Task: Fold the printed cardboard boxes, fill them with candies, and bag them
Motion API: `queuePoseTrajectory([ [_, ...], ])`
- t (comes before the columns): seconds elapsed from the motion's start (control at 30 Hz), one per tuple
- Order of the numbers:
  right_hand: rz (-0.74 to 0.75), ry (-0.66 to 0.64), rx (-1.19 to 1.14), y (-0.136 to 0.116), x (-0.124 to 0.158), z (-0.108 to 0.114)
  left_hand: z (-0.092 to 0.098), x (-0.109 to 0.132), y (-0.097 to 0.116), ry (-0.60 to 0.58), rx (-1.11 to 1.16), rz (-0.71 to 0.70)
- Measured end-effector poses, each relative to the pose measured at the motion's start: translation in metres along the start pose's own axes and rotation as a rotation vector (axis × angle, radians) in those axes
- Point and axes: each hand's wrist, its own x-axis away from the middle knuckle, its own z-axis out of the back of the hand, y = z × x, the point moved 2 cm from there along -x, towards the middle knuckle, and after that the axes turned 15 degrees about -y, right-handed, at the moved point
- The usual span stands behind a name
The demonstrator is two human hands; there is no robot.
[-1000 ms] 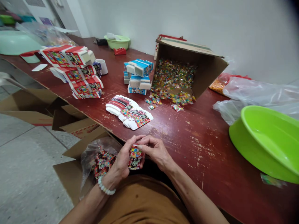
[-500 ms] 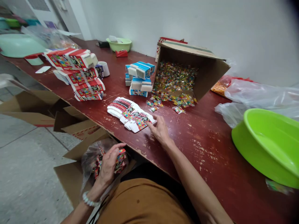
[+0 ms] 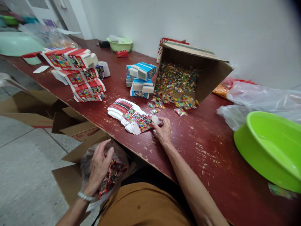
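Observation:
My right hand (image 3: pixel 164 129) pinches the near right end of a small printed carton (image 3: pixel 145 123), one of a fanned row of flat red and white cartons (image 3: pixel 119 108) on the table. Off the table's front edge, my left hand (image 3: pixel 100 163) is spread, with nothing held, over a plastic bag (image 3: pixel 86 161) in an open cardboard box. Small red filled packs (image 3: pixel 115 171) lie inside that bag. Beyond the fanned row, a tipped cardboard box (image 3: pixel 213 78) spills small wrapped candies (image 3: pixel 177 77) onto the dark red table (image 3: pixel 188 147).
Bundled red cartons (image 3: pixel 70 59) are stacked at the left and blue ones (image 3: pixel 141 84) near the middle. A green basin (image 3: pixel 263 150) and plastic bags (image 3: pixel 256 94) are at the right. Behind stand a white cup (image 3: pixel 105 69), red tape dispenser (image 3: pixel 122 53) and pale green bowl (image 3: pixel 119 45).
My left hand has let go of a colourful pack over the bag, opened and moved left. My right hand has lifted the end carton slightly, and its flap now stands out.

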Motion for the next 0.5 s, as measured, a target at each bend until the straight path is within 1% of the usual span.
queuePoseTrajectory([
  [0.07,0.001,-0.002,-0.057,-0.001,-0.001,0.005,0.006,-0.007,0.029,0.066,0.003,-0.118],
  [0.13,0.002,-0.041,-0.137,-0.003,0.0,0.011,0.008,-0.013,0.052,0.082,0.035,-0.18],
  [0.27,0.017,-0.224,-0.298,-0.015,0.012,0.03,0.008,-0.018,0.088,0.03,0.156,-0.252],
  [0.3,0.023,-0.274,-0.328,-0.02,0.017,0.035,0.008,-0.018,0.096,-0.003,0.219,-0.248],
  [0.33,0.03,-0.328,-0.361,-0.026,0.022,0.04,0.008,-0.017,0.103,-0.067,0.306,-0.232],
  [0.37,0.038,-0.391,-0.402,-0.032,0.027,0.045,0.006,-0.015,0.111,-0.171,0.413,-0.204],
  [0.4,0.049,-0.462,-0.448,-0.039,0.033,0.048,0.002,-0.013,0.117,-0.325,0.534,-0.165],
  [0.43,0.065,-0.539,-0.495,-0.046,0.039,0.05,-0.003,-0.009,0.123,-0.522,0.659,-0.118],
  [0.5,0.102,-0.685,-0.562,-0.059,0.049,0.051,-0.018,0.002,0.133,-0.952,0.884,-0.015],
])
